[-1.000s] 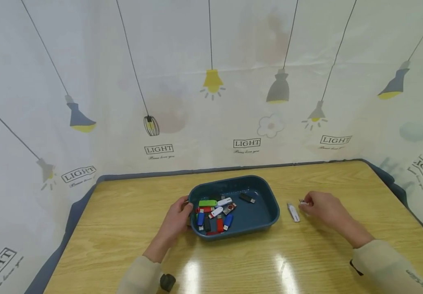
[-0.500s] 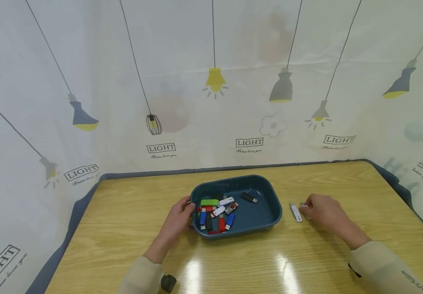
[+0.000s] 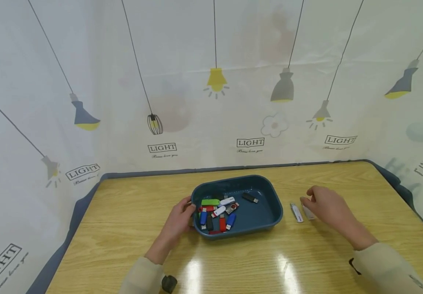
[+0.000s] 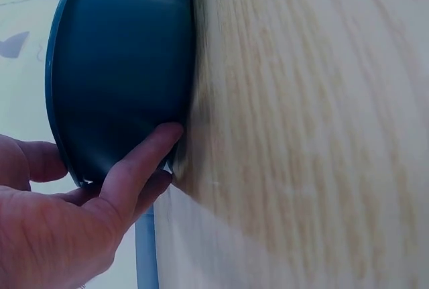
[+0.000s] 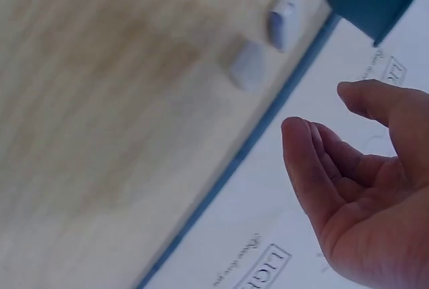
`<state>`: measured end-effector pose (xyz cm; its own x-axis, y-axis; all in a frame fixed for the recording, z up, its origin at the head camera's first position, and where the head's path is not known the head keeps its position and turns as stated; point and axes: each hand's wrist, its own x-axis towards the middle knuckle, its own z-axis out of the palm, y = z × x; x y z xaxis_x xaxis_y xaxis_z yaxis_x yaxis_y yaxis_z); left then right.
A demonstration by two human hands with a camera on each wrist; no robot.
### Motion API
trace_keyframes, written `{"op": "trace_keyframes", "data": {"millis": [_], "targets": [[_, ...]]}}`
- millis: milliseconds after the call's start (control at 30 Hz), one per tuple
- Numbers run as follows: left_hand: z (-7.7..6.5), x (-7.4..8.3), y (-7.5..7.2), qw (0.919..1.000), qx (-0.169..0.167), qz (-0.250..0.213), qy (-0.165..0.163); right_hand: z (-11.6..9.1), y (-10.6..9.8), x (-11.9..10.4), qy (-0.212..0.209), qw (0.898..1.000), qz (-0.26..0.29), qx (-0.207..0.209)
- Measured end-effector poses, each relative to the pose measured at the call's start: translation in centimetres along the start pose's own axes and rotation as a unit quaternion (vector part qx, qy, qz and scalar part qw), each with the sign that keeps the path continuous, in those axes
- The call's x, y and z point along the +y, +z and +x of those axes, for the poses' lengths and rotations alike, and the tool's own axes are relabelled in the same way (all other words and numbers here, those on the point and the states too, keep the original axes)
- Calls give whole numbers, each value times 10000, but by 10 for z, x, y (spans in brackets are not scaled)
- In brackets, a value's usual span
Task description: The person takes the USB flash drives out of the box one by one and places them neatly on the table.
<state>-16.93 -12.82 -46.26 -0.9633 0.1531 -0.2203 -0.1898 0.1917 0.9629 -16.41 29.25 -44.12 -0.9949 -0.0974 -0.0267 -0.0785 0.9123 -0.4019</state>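
Note:
My left hand (image 3: 176, 220) grips the left end of a dark blue plastic bin (image 3: 257, 215). In the left wrist view its thumb is at the rim and its fingers (image 4: 144, 165) lie along the outer wall. Inside the bin, several USB sticks crowd the left half, among them a green one (image 3: 210, 202) and a red one (image 3: 222, 223). My right hand (image 3: 330, 208) hovers to the right of the bin with thumb and fingers apart, holding nothing. Two white USB sticks lie side by side near it: one (image 3: 297, 213) closer to the bin, the other (image 3: 308, 212) partly behind the hand.
A single black USB stick (image 3: 249, 197) lies in the bin's right half. The wooden table (image 3: 123, 228) ends at a fabric backdrop (image 3: 211, 122) printed with lamps. A small black object (image 3: 169, 283) is beside the left sleeve.
My right hand has laid a white USB stick beside the other one, let it go and lifted slightly away. The left hand has stayed on the bin. The view has shifted slightly.

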Motion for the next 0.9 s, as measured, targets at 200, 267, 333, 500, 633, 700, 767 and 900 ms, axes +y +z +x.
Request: {"op": "trace_keyframes", "data": {"millis": [200,267,333,500,633,700,767,900], "targets": [[-1,1,-1,10000,-68,-41,-39,0,-11,-33,-635,9955,-17,706],[-2,1,-1,9999,-92,-28,-34,0,-12,-47,-848,9928,-30,850],[-2,1,-1,9999,-109,-29,-32,1,-11,-60,-1056,9902,-16,913],[-1,0,-2,9998,-108,-145,-64,8,1,-86,-1950,9778,-4,764],[-1,0,-2,9998,-93,-173,-77,19,15,-102,-3134,9484,-158,450],[-1,0,-2,9998,-68,-133,-93,25,22,-110,-3612,9319,-274,199],[-1,0,-2,9998,-45,-120,-118,29,27,-118,-3901,9199,-368,-153],[-1,0,-2,9999,-46,-101,-129,37,35,-130,-4004,9107,-544,-861]]}}
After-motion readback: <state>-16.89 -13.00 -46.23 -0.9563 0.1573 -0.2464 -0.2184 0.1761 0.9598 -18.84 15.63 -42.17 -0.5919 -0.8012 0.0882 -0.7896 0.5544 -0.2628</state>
